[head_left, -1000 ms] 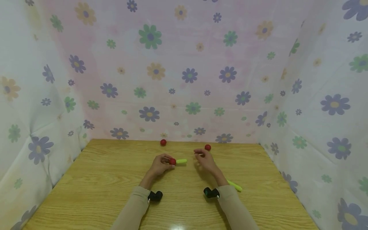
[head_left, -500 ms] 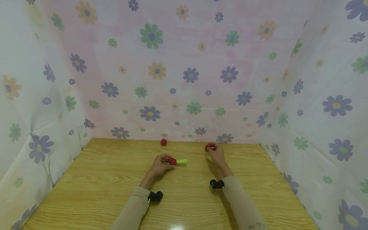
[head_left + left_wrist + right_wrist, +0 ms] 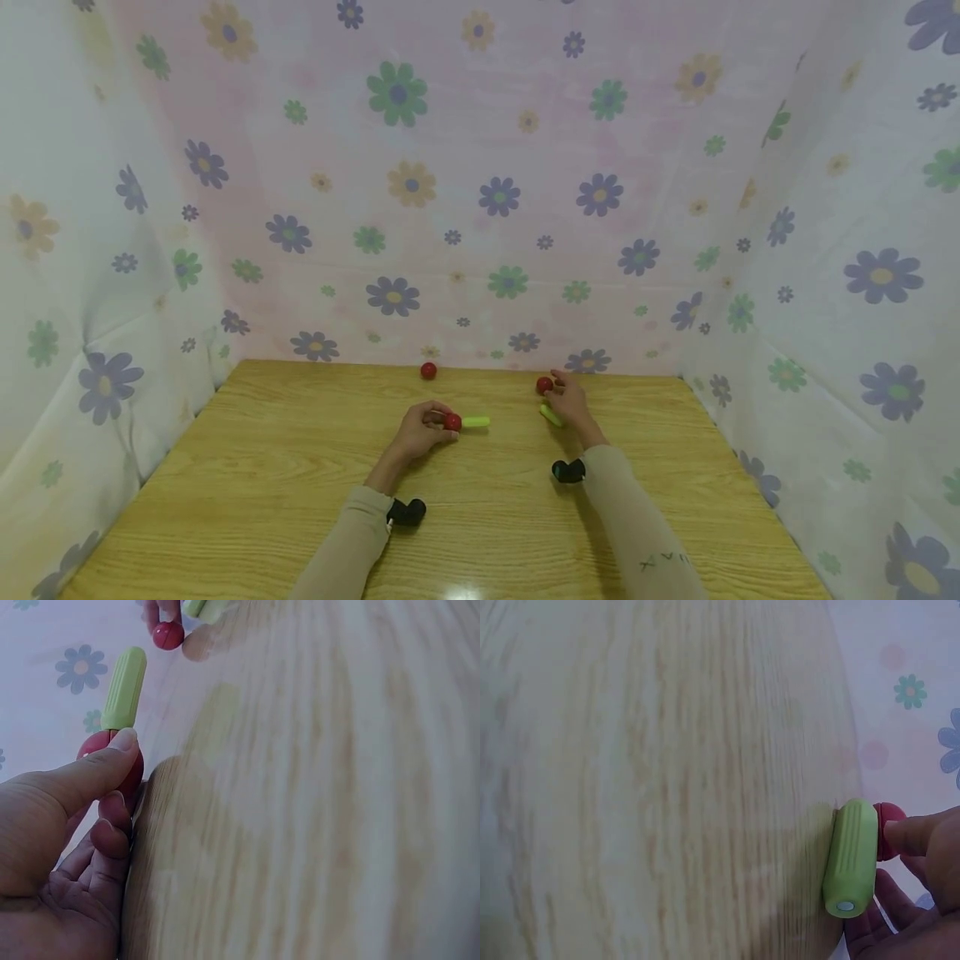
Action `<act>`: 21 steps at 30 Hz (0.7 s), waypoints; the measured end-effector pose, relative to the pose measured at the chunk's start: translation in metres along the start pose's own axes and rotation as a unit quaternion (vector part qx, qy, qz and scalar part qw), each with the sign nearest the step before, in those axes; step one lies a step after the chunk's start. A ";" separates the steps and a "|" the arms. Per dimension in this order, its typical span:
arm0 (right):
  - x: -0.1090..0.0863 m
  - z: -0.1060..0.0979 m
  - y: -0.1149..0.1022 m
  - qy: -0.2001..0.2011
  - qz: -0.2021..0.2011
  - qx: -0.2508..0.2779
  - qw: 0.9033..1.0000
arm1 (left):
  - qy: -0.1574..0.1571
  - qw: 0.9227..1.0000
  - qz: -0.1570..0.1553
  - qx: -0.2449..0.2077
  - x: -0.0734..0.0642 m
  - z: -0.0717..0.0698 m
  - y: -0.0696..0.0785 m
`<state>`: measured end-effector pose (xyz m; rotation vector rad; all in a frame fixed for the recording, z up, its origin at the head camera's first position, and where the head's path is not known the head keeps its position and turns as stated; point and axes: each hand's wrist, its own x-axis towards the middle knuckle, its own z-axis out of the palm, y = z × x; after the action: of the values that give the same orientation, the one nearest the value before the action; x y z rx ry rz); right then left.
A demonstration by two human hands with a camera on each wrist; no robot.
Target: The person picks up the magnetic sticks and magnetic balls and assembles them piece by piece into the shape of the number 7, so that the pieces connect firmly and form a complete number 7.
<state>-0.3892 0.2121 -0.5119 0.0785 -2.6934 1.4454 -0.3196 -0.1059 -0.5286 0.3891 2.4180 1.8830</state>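
Observation:
My left hand holds a glossy red ball between thumb and fingers, low over the wooden table. A ribbed yellow-green rod is joined to that ball and points away from the hand, toward the right in the head view. My right hand is at a second red ball near the table's back edge. In the right wrist view its thumb touches that ball, with other fingers below. Close by lies another yellow-green rod; whether it touches the ball I cannot tell.
A third red ball rests by the back edge of the wooden table. Flower-printed cloth stands around the back and sides. Small black cameras are strapped to both wrists.
My right hand has moved right and back to the second red ball, and its index finger has since straightened somewhat. The front-right rod is now covered by the sleeve. My left hand stays put.

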 end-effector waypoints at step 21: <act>0.007 0.001 0.002 0.009 0.053 0.006 0.999 | -0.004 1.000 -0.002 -0.024 -0.002 -0.001 0.003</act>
<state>-0.3967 0.2126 -0.5134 -0.0791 -2.7128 1.4822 -0.3172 -0.1064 -0.5255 0.3873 2.3622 1.9291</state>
